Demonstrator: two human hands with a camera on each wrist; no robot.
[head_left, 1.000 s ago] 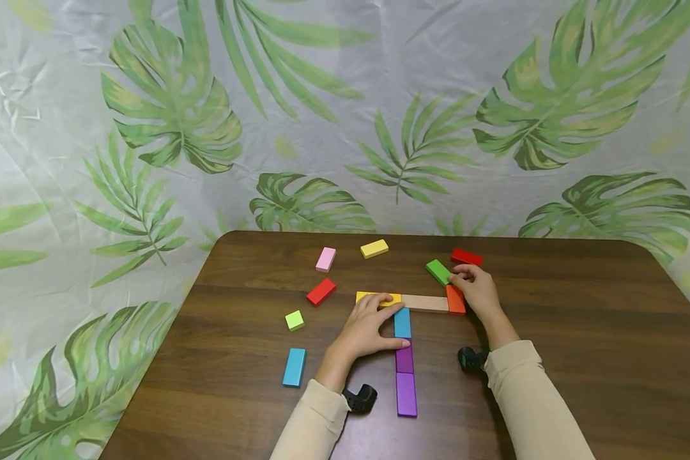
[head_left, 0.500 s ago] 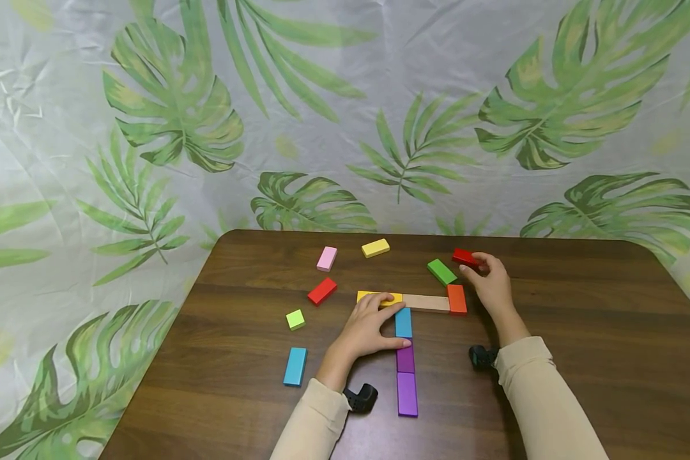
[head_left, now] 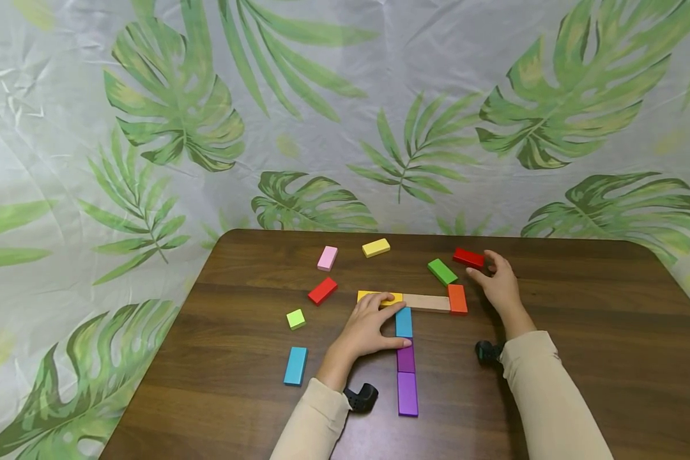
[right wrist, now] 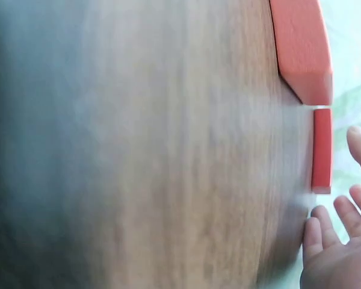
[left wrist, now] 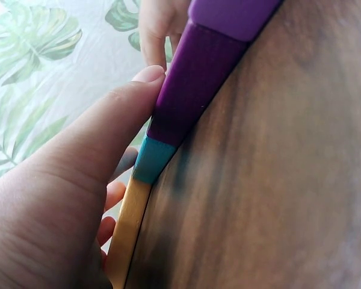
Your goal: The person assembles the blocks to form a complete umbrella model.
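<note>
My left hand [head_left: 370, 326] rests with relaxed fingers over a yellow block [head_left: 398, 298] and along a column of blocks: blue [head_left: 404, 322], dark purple [head_left: 405, 359] and light purple [head_left: 407, 394]. In the left wrist view the thumb [left wrist: 149, 74] touches the dark purple block's edge. My right hand [head_left: 503, 291], fingers spread, is just right of a red block [head_left: 468, 258] near the far edge and holds nothing. A bare wood block [head_left: 427, 303] joins the yellow block to an orange-red block [head_left: 457, 299]. Left of the red block lies a green block [head_left: 442, 272].
Loose blocks lie to the left and back: pink [head_left: 327, 258], pale yellow [head_left: 376, 248], red [head_left: 322, 291], a small lime one [head_left: 296, 319] and blue [head_left: 296, 366]. Behind the wooden table [head_left: 598, 306] hangs a leaf-patterned cloth [head_left: 322, 96].
My right hand has moved back and to the right, from between the green and orange-red blocks to beside the far red block's right end. My left hand has stayed put.
</note>
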